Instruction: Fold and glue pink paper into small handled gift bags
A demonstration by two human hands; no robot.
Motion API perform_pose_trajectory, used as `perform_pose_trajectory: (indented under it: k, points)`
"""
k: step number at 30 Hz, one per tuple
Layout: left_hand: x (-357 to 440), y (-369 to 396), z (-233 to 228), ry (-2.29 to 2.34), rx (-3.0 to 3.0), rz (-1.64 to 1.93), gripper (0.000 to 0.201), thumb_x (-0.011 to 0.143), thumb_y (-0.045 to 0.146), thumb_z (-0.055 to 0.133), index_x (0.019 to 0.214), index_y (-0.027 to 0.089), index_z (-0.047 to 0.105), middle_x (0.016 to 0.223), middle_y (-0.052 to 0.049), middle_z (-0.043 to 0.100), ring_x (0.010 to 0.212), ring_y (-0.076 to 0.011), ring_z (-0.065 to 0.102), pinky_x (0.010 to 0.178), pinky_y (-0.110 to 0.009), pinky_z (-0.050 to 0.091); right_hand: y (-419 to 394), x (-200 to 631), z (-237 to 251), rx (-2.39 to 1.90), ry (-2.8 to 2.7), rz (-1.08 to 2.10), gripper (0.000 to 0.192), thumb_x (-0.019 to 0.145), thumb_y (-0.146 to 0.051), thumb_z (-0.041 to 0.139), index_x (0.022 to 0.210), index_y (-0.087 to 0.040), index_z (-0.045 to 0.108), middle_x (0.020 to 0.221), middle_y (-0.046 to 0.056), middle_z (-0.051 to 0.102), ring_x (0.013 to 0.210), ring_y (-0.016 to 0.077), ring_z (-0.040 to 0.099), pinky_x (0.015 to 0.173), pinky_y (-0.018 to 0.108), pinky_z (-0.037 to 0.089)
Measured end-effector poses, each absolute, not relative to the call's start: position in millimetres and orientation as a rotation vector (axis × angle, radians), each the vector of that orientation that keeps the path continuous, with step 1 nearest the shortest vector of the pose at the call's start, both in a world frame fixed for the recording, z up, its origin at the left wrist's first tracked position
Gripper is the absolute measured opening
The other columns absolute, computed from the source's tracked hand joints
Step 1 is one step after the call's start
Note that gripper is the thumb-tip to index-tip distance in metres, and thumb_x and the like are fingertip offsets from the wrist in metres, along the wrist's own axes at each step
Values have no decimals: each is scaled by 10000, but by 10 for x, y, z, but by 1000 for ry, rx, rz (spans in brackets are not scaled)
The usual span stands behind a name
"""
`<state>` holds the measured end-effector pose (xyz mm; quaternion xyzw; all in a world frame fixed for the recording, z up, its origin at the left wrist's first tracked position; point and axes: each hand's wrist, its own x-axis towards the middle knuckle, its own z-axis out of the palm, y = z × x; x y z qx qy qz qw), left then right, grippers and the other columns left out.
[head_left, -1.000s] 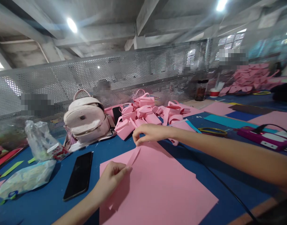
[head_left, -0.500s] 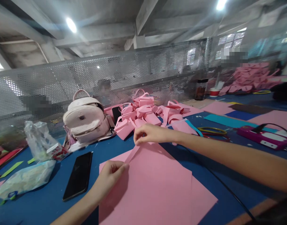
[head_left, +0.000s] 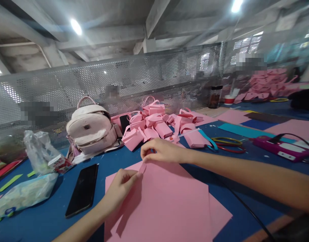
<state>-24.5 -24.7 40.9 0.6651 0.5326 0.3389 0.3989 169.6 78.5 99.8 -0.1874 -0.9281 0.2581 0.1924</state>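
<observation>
Two ceiling lamps are glaring overhead, lighting the scene brightly and evenly. Soft shadows are falling under the arms onto the pink sheet. Edges are bending with wide-angle distortion, and the far background is blurring.

Pink paper sheet: flat on the blue bench, far corner pinched up into a narrow fold.

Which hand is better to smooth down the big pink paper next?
Probably the left hand. It already lies low over the pink sheet, pinching one end of the small pink strip. The right hand pinches the strip's other end at the sheet's far edge.
</observation>
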Motion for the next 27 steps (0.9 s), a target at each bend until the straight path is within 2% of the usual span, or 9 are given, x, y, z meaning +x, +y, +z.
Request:
perform_pose_trajectory:
  k: [8,12,14,19,21,24,27]
  points:
    - [-335,-575,173,1315,1581,814,631,867,731,479,560,224,261,590,63,181,566,-99,164,524,-269,151,812,1811,1192,-515,-2570,656,64,866,-145,679,820,-171,715,846,7,734,804,165,646,728,253,405]
    - [-411,-724,122,1317,1577,720,663,897,734,420,523,186,437,516,29,343,524,-115,349,534,-268,219,822,1846,1258,-522,-2564,617,70,866,-146,673,817,-172,716,824,3,726,768,158,632,702,253,393]
    - [-448,-798,125,1338,1603,727,659,915,713,410,544,172,473,543,15,386,556,-124,380,556,-266,242,846,1863,1270,-520,-2563,606,67,868,-157,672,819,-173,715,829,6,724,770,158,627,695,252,391]
    - [-510,-972,120,1452,1593,814,639,911,691,452,521,187,399,580,42,274,581,-115,281,565,-251,254,929,1907,1252,-523,-2557,603,70,872,-194,674,812,-178,708,838,-2,721,767,148,615,689,246,393]
    - [-532,-1039,86,1540,1585,870,635,885,697,499,520,178,481,577,31,337,591,-127,332,570,-242,300,949,1918,1241,-535,-2555,605,75,869,-199,672,807,-178,708,824,-4,717,753,146,609,679,245,391]
    - [-582,-1118,44,1679,1599,980,574,842,689,582,610,170,662,624,-11,521,640,-161,459,612,-240,395,953,1925,1231,-564,-2546,606,81,863,-209,672,804,-174,716,807,0,715,737,148,602,668,246,388]
    - [-682,-1112,116,1683,1663,1036,537,840,672,599,677,181,743,652,-39,615,674,-191,526,646,-250,453,942,1930,1224,-605,-2532,615,98,854,-219,668,796,-166,726,779,5,713,715,146,600,664,245,395]
